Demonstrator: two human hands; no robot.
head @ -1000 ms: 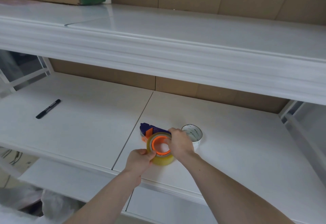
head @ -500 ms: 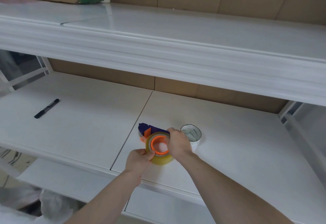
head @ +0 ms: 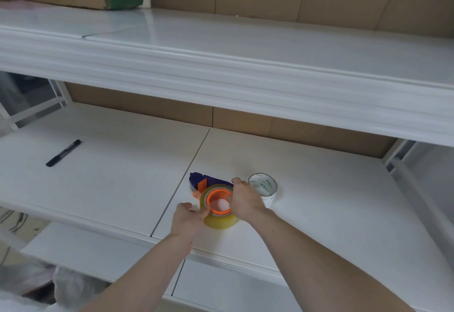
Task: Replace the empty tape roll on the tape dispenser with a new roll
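Fingers of our left hand point(head: 187, 220) and right hand point(head: 246, 201) are gripping the yellow tape roll point(head: 219, 220) on the dispenser point(head: 200, 182), empty roll point(head: 263, 186) just beside.

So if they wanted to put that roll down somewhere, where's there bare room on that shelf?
The lower shelf is bare to the right of the empty white core, and on the left panel between the black marker and the seam. It is crowded in the middle, where both hands hold the yellow tape roll on the dispenser.
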